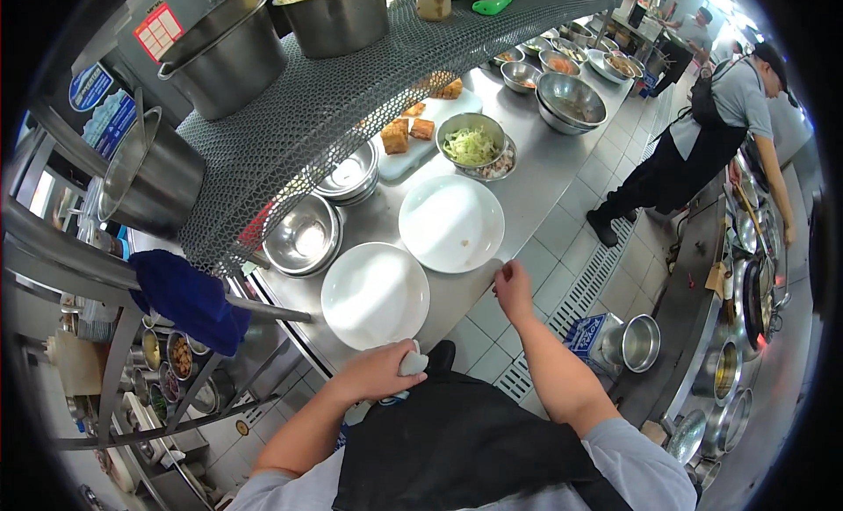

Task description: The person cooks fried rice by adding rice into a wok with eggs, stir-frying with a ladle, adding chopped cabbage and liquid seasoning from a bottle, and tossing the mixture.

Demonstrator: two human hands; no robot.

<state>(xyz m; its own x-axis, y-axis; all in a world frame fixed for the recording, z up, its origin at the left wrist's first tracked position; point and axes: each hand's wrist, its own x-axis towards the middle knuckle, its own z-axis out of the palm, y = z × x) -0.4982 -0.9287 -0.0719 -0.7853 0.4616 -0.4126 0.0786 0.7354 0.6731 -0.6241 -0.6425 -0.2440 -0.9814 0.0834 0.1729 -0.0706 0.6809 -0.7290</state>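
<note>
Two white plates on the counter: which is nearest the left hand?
The lower-left plate, its rim just beyond the left hand. The other plate sits farther right and forward, nearer the right hand.

Steel counter (540, 160): white plates (375, 296), steel bowls (303, 237), board (400, 167).

A white plate (375, 297) and a second white plate (452, 223) lie flat on the counter (534, 173) — a grey cloth-like piece (413, 363), in the left hand (379, 372).
</note>
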